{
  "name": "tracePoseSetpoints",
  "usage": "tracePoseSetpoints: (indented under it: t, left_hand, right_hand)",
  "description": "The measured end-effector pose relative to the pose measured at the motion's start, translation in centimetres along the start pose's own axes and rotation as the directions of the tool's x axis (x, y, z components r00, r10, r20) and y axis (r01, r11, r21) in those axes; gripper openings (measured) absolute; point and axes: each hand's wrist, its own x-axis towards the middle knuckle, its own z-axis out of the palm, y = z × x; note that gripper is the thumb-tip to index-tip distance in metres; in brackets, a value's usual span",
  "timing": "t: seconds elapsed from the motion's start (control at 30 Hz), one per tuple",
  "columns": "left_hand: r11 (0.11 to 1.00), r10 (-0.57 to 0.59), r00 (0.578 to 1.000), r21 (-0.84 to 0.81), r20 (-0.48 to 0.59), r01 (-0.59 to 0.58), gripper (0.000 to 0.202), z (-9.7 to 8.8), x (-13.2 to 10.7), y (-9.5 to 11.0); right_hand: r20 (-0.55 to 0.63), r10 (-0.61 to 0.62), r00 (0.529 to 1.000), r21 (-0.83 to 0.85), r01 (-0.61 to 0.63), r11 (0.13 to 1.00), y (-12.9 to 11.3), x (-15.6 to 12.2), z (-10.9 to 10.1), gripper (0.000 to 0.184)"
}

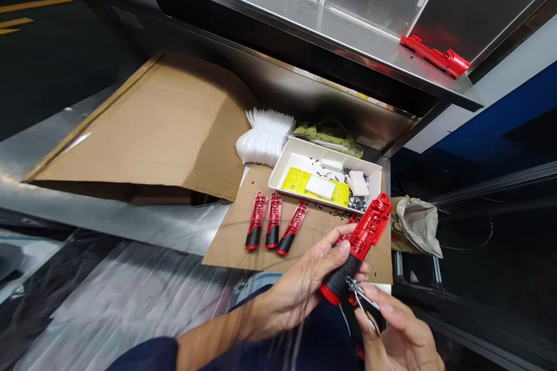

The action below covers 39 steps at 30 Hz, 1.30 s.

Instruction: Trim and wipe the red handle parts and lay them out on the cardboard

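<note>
My left hand [311, 269] is wrapped round a red and black plastic housing [369, 229], tilted with its open, ribbed side up. The black end of the housing points down toward me. In my right hand [402, 330] a shiny metal piece with two thin arms [368, 298] is pinched between thumb and fingers; its exact kind is unclear. The tip of that piece meets the black end of the housing. On the cardboard sheet [230, 243], three similar housings [273, 220] lie side by side to the left. Another red part [352, 219] is mostly hidden behind my left hand.
Behind the cardboard sheet stands a white tray [278, 177] with small black pieces, white blocks and yellow labels. Nearby are stacked white foam sheets [265, 136], a green patterned bag [331, 134] and a large cardboard box [143, 122]. A red part [435, 57] rests on the metal shelf [304, 14].
</note>
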Motion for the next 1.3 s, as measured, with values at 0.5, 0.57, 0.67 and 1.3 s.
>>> tracePoseSetpoints:
  t: [0.5,0.57,0.67,1.3]
  left_hand:
    - [1.000,-0.010,0.999,-0.016,-0.047,0.009,0.067,-0.1,0.2,-0.1]
    - [1.000,-0.006,0.999,-0.025,-0.037,0.005,0.066,-0.1,0.2,0.0]
    - [1.000,-0.014,0.999,-0.024,-0.030,0.013,0.067,0.0,0.1,0.1]
    - [1.000,-0.028,0.999,-0.010,-0.039,0.028,0.071,-0.6,0.3,-0.3]
  right_hand:
    - [-0.050,-0.015,0.999,0.012,0.016,1.000,0.8,-0.4,-1.0,0.023]
    - [-0.014,0.035,0.999,0.015,-0.035,0.999,0.3,-0.3,-0.6,0.025]
    - [-0.036,0.049,0.998,0.030,-0.048,0.998,0.0,0.0,-0.1,0.024]
    - [-0.171,0.059,0.984,0.073,-0.047,0.996,0.3,-1.0,-0.6,0.020]
